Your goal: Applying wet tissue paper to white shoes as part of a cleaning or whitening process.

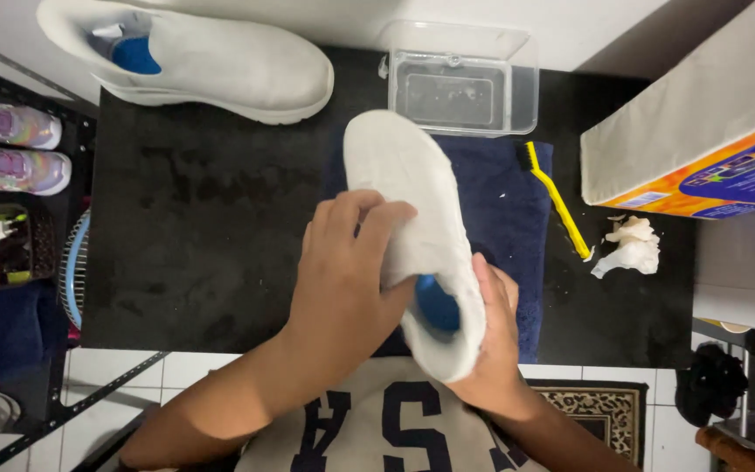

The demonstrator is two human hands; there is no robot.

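Gripping 1 white shoe (412, 201), fingers of both left hand (347, 280) and right hand (495, 341) wrap it; 1 matching shoe (220, 65) lies apart.

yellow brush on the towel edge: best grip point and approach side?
Grip the yellow brush by its long thin handle, mid-length, coming from above and from the right hand side. It lies flat, slanting across the dark blue towel edge, black bristle head at the far end, handle end nearer. Both hands are occupied with the white shoe.
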